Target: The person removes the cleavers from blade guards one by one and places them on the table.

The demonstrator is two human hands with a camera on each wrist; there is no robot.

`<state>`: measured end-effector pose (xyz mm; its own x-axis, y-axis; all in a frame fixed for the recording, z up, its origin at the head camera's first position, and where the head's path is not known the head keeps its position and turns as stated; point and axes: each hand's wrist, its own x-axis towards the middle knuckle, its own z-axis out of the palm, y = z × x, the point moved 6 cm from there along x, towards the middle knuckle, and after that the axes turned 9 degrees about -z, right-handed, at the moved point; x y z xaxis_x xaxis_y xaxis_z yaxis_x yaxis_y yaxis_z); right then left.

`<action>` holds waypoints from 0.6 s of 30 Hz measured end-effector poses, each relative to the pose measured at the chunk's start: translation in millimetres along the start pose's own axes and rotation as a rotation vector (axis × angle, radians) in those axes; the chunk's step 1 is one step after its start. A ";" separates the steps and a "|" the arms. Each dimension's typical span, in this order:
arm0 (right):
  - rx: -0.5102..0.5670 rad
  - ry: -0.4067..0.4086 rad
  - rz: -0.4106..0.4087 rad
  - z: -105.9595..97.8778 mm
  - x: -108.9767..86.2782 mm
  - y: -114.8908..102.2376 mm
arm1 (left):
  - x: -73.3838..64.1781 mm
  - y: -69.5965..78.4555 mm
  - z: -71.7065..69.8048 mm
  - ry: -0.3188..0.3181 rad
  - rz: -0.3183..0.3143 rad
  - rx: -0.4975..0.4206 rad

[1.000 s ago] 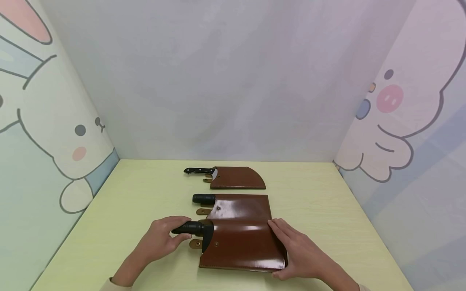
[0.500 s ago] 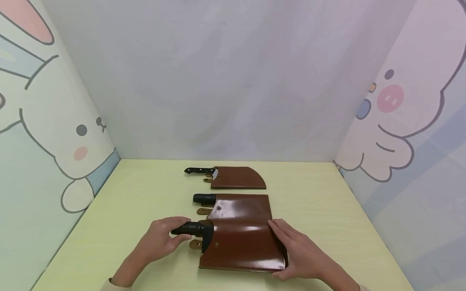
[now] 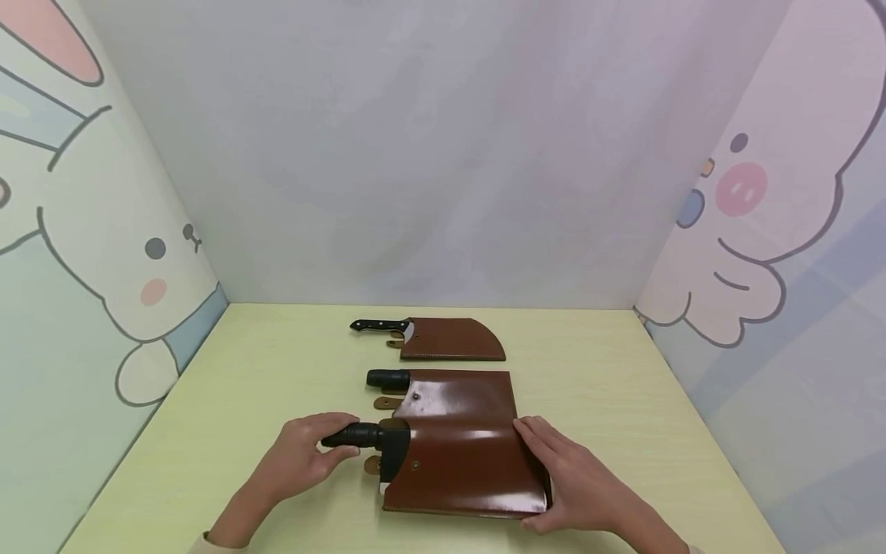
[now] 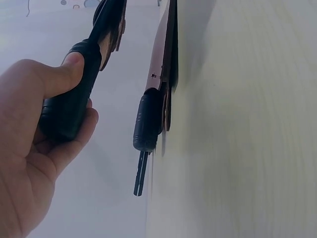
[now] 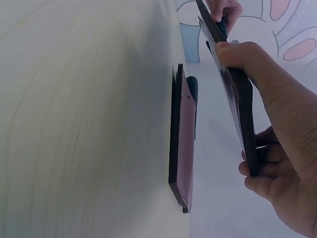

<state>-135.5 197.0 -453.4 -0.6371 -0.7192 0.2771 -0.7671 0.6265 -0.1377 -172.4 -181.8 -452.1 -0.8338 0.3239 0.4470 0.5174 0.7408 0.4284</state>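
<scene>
My left hand (image 3: 299, 455) grips the black handle of a cleaver (image 3: 353, 435) in the head view. The cleaver's dark blade is mostly hidden in a shiny brown leather sheath (image 3: 471, 471), and a strip of it shows at the sheath's left mouth. At the sheath's right end, my right hand (image 3: 580, 481) holds the edge, thumb on one long side and fingers on the other. Both wrist views show this cleaver and sheath raised off the table. A loose snap strap (image 3: 372, 465) sticks out below the handle.
Just behind lies a second sheathed knife (image 3: 460, 391) with a black handle, partly covered in the head view. Farther back rests a smaller knife (image 3: 379, 325) in a brown sheath (image 3: 453, 338). The pale wooden table (image 3: 277, 362) meets a grey-white wall (image 3: 429, 192).
The cleaver has slid slightly left out of the sheath, showing more blade at the mouth. The sheath and right hand have shifted a little right. Both knives behind stay put.
</scene>
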 end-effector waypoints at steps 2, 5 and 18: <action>0.000 0.010 -0.011 -0.1 -0.9 0.6 | 0.4 -0.2 -0.2 0.000 0.004 -0.002; 0.000 0.021 -0.026 -0.1 -2.0 1.1 | 1.0 -0.5 -0.5 -0.005 0.008 -0.001; -0.003 0.018 -0.006 -4.0 -5.3 6.7 | -1.1 -6.0 -6.7 -0.007 -0.030 -0.010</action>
<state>-137.0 206.1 -452.0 -0.6311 -0.7173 0.2952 -0.7706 0.6232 -0.1332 -173.3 -190.6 -450.0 -0.8501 0.3063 0.4283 0.4944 0.7443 0.4490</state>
